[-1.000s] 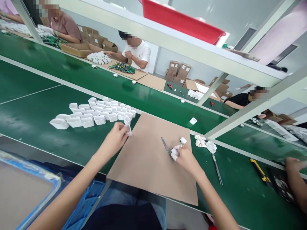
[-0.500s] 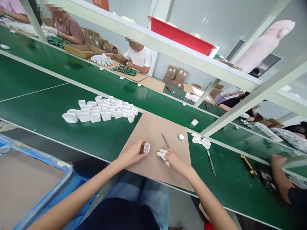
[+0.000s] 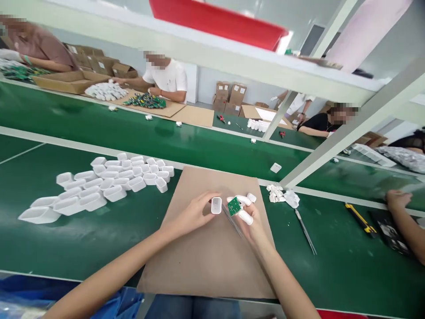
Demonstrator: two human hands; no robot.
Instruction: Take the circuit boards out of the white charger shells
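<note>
Since the earlier frame, both hands have come closer together, and the right one has turned so that the piece it carries faces up to the camera I watch from afar. My left hand point(image 3: 194, 213) holds a small white cup point(image 3: 216, 205) between thumb and fingers, its open mouth toward me. My right hand point(image 3: 251, 227) pinches a green circuit board point(image 3: 234, 206) in fingers wearing white finger covers point(image 3: 246, 217). Cup and board are near each other but apart, above a sheet of brown cardboard point(image 3: 199, 261).

I judge the board the likelier thing to be dropped: it is small and tilted, held at its edge, and smooth covers could let it slide. With so little room between, a jerk of either wrist could knock board against rim and scrape its parts. Squeezing too hard could make the cup pop free.

Tweezers point(image 3: 233, 222) run beneath the right hand; I cannot tell whether they touch it, but a dipping wrist could snag them.

Left of the cardboard, many more white cups point(image 3: 114, 193) stand crowded on the green table; a careless sleeve or elbow might topple some. To the right lie a second pair of tweezers point(image 3: 305, 231) and a yellow cutter point(image 3: 361, 220). Beyond, a person in a white shirt point(image 3: 169, 79) sits across the bench.
</note>
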